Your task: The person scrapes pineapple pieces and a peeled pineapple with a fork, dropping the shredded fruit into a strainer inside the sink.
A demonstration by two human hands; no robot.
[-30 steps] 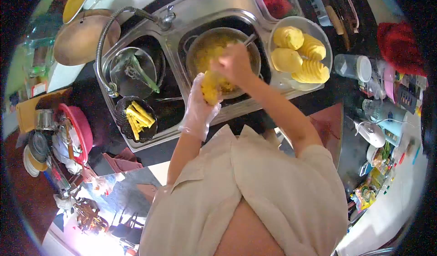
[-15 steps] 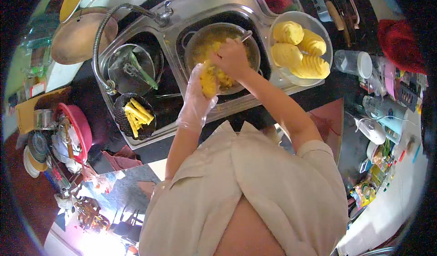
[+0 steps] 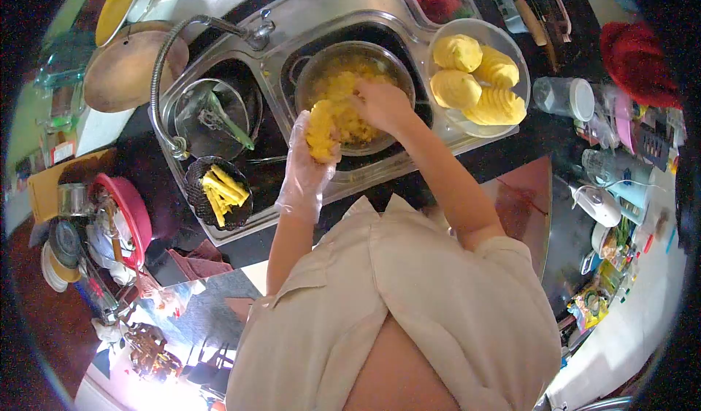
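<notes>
My left hand [image 3: 301, 166], in a clear plastic glove, is wrapped round a peeled yellow pineapple [image 3: 322, 130] at the near left rim of a metal pot [image 3: 400, 66]. Bare and closed, my right hand [image 3: 383, 106] is over the pot, close to the fruit's right side. What its fingers hold is hidden. Yellow peelings [image 3: 354, 82] lie inside the pot, which sits in the right sink basin. Right of the basin, several peeled pineapples with spiral grooves rest in a clear bowl [image 3: 478, 28].
The left basin holds a round pan [image 3: 191, 137] with a green-handled tool [image 3: 232, 128]. A black basket [image 3: 197, 206] of yellow strips is at the sink's near left corner. A hose faucet [image 3: 157, 82] arches over the left. A knife with a wooden handle [image 3: 535, 22] lies upper right.
The pineapple and my left hand have shifted slightly left. My right hand has moved down and right, turning away, and the shiny metal piece beside it no longer shows.
</notes>
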